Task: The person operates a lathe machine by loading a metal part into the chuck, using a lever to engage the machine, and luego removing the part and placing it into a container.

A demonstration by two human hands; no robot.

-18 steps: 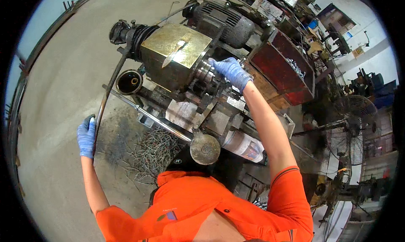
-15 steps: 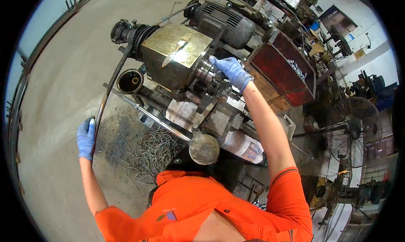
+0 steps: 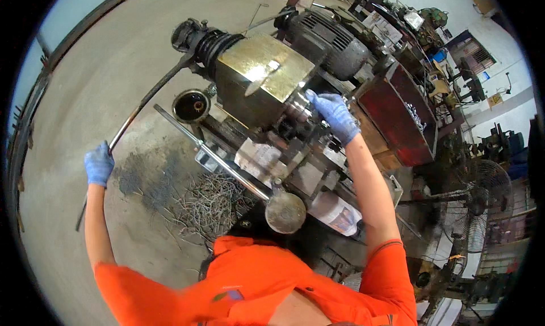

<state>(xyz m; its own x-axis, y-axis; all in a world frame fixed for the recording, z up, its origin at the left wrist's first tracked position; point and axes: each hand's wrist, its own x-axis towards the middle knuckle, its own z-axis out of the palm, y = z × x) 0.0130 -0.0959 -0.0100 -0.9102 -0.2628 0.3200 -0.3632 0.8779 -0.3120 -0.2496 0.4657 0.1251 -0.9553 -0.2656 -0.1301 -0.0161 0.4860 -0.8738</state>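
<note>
My left hand (image 3: 100, 164), in a blue knit glove, is closed around a long dark metal lever (image 3: 135, 115). The lever's upper end joins the black collar (image 3: 219, 52) at the far left end of a small lathe's headstock (image 3: 267, 70). My gloved right hand (image 3: 336, 117) is beside the shiny chuck (image 3: 298, 108) on the headstock's right side. Its fingers are bent and drawn together; whatever lies between them is hidden. A second, bright metal lever (image 3: 227, 168) slants across the machine's front to a round metal disc (image 3: 285, 212).
Wire-like metal scrap (image 3: 213, 205) is heaped on the floor (image 3: 85, 99) before the machine. An open round pot (image 3: 191, 105) stands at its left. Behind sits a ribbed motor (image 3: 326, 42); to the right are a dark red bin (image 3: 397, 113) with metal parts and a standing fan (image 3: 476, 201).
My left hand has swung the dark lever outward to the left, away from the machine. My right hand stays by the chuck. The whole view has shifted slightly.
</note>
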